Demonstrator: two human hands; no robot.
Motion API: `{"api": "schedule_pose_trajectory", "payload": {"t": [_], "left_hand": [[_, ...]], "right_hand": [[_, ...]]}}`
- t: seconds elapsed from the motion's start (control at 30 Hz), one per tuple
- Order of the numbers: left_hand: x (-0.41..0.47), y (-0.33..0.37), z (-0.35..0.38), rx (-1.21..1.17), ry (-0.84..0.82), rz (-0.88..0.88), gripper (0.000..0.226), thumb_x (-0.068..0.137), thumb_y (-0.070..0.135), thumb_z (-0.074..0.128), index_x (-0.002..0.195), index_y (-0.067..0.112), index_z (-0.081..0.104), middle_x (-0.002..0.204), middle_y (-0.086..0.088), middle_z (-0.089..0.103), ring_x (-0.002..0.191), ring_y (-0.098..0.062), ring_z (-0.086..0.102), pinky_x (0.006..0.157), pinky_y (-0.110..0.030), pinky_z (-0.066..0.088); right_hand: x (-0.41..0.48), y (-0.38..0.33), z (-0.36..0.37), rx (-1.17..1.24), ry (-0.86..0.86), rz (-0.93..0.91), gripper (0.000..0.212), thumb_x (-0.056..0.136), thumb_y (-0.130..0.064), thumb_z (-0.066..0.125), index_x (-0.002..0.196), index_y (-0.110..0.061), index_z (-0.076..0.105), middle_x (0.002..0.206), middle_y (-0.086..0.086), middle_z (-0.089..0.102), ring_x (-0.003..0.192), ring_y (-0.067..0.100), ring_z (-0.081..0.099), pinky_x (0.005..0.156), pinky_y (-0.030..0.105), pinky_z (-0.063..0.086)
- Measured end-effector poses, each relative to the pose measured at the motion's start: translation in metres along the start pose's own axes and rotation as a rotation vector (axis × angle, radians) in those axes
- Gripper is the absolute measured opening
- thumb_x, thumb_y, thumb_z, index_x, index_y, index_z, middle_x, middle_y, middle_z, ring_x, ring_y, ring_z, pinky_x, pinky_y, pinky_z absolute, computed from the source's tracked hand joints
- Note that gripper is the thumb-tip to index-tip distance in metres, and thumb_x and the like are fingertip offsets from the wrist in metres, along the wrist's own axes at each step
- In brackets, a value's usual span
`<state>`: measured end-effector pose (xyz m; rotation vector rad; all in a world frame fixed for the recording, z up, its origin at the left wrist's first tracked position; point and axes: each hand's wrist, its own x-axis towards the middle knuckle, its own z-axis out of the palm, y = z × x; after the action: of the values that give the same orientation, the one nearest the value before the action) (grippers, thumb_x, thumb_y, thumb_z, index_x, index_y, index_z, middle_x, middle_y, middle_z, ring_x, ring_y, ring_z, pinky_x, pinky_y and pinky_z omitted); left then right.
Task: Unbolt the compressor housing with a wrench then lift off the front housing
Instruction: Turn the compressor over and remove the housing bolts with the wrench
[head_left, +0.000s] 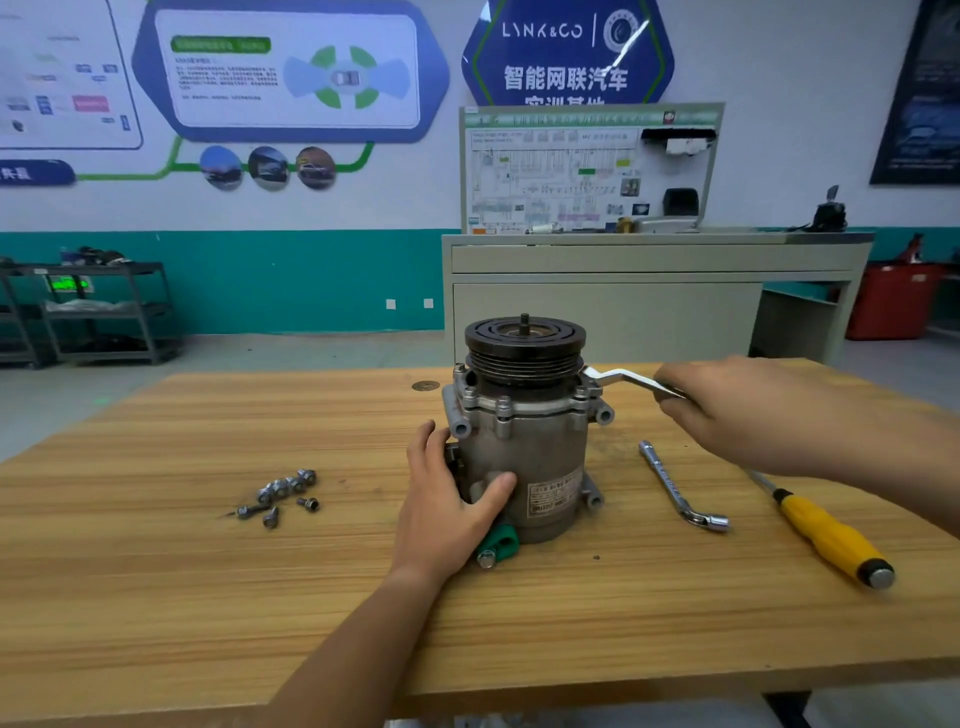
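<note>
A grey metal compressor stands upright in the middle of the wooden table, its black pulley on top. Bolts ring the front housing flange just under the pulley. My left hand grips the lower left side of the compressor body, thumb across the front. My right hand holds the handle of a silver offset wrench, whose far end sits on a bolt at the flange's right side, behind the pulley.
Several loose bolts lie on the table to the left. An L-shaped socket wrench and a yellow-handled screwdriver lie to the right. A green fitting sticks out at the compressor's base. A cabinet and shelves stand behind the table.
</note>
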<state>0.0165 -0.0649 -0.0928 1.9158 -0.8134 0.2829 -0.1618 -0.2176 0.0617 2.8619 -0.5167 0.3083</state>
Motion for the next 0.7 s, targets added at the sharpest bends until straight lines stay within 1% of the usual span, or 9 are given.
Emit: {"api": "schedule_pose_trajectory", "payload": {"t": [0.07, 0.1, 0.23, 0.33, 0.4, 0.47, 0.53, 0.6, 0.7], "left_hand": [[0.000, 0.000, 0.000, 0.001, -0.002, -0.002, 0.091, 0.073, 0.064, 0.057, 0.144, 0.021, 0.022, 0.149, 0.021, 0.007, 0.128, -0.011, 0.036, 0.095, -0.026, 0.037], [0.000, 0.001, 0.000, -0.001, -0.004, -0.002, 0.092, 0.072, 0.065, 0.056, 0.145, 0.021, 0.022, 0.149, 0.020, 0.007, 0.129, -0.011, 0.036, 0.095, -0.026, 0.037], [0.001, 0.000, 0.000, -0.033, -0.015, -0.001, 0.099, 0.066, 0.072, 0.051, 0.144, 0.019, 0.022, 0.151, 0.015, 0.011, 0.130, -0.011, 0.035, 0.098, -0.027, 0.036], [0.002, -0.003, 0.002, -0.070, -0.030, 0.001, 0.094, 0.072, 0.069, 0.055, 0.144, 0.019, 0.021, 0.149, 0.014, 0.014, 0.129, -0.011, 0.036, 0.100, -0.028, 0.036], [0.002, -0.003, 0.003, -0.094, -0.041, -0.009, 0.096, 0.069, 0.069, 0.054, 0.144, 0.022, 0.020, 0.148, 0.014, 0.016, 0.129, -0.011, 0.036, 0.102, -0.028, 0.036], [0.003, -0.003, 0.004, -0.128, -0.052, -0.020, 0.097, 0.068, 0.068, 0.054, 0.145, 0.024, 0.016, 0.149, 0.013, 0.016, 0.132, -0.011, 0.033, 0.104, -0.026, 0.032], [0.003, -0.004, 0.004, -0.149, -0.061, -0.029, 0.095, 0.074, 0.058, 0.059, 0.147, 0.022, 0.009, 0.151, 0.009, 0.012, 0.136, -0.012, 0.025, 0.109, -0.026, 0.025], [0.002, -0.004, 0.004, -0.151, -0.055, -0.037, 0.094, 0.081, 0.046, 0.061, 0.149, 0.017, 0.003, 0.154, 0.004, 0.008, 0.141, -0.014, 0.016, 0.115, -0.032, 0.020], [0.003, -0.003, 0.002, -0.164, -0.059, -0.047, 0.093, 0.084, 0.040, 0.061, 0.150, 0.014, 0.001, 0.155, 0.000, 0.006, 0.143, -0.016, 0.012, 0.116, -0.041, 0.021]], "right_hand": [[0.006, -0.001, 0.003, -0.120, 0.029, -0.009, 0.020, 0.099, -0.028, 0.031, 0.114, -0.026, 0.044, 0.077, -0.005, 0.051, 0.065, 0.009, 0.047, 0.055, 0.023, 0.040], [0.010, -0.002, 0.004, -0.200, 0.044, -0.021, 0.021, 0.099, -0.024, 0.032, 0.117, -0.027, 0.041, 0.072, -0.005, 0.048, 0.061, 0.009, 0.045, 0.053, 0.024, 0.040], [0.018, -0.009, -0.001, -0.420, 0.111, -0.096, 0.038, 0.089, -0.005, 0.035, 0.122, -0.025, 0.039, 0.059, -0.005, 0.036, 0.048, 0.010, 0.033, 0.040, 0.023, 0.025], [0.017, -0.014, 0.001, -0.431, 0.116, -0.119, 0.039, 0.088, -0.005, 0.036, 0.120, -0.027, 0.041, 0.059, -0.007, 0.031, 0.047, 0.009, 0.028, 0.040, 0.023, 0.020], [0.014, -0.013, 0.003, -0.393, 0.122, -0.101, 0.032, 0.092, -0.010, 0.037, 0.117, -0.029, 0.041, 0.059, -0.008, 0.032, 0.048, 0.008, 0.029, 0.040, 0.023, 0.022], [0.013, -0.009, 0.002, -0.371, 0.151, -0.054, 0.025, 0.096, -0.016, 0.037, 0.116, -0.029, 0.041, 0.059, -0.007, 0.037, 0.048, 0.007, 0.034, 0.040, 0.022, 0.025], [0.012, -0.004, -0.001, -0.365, 0.164, -0.009, 0.022, 0.097, -0.018, 0.037, 0.115, -0.029, 0.041, 0.059, -0.006, 0.040, 0.049, 0.007, 0.038, 0.039, 0.022, 0.025], [0.012, -0.002, -0.002, -0.363, 0.153, 0.012, 0.022, 0.097, -0.020, 0.038, 0.116, -0.029, 0.042, 0.061, -0.007, 0.040, 0.050, 0.006, 0.038, 0.039, 0.021, 0.025], [0.016, -0.003, 0.001, -0.341, 0.091, 0.018, 0.027, 0.097, -0.022, 0.040, 0.122, -0.030, 0.043, 0.064, -0.008, 0.039, 0.054, 0.006, 0.038, 0.042, 0.019, 0.031]]}}
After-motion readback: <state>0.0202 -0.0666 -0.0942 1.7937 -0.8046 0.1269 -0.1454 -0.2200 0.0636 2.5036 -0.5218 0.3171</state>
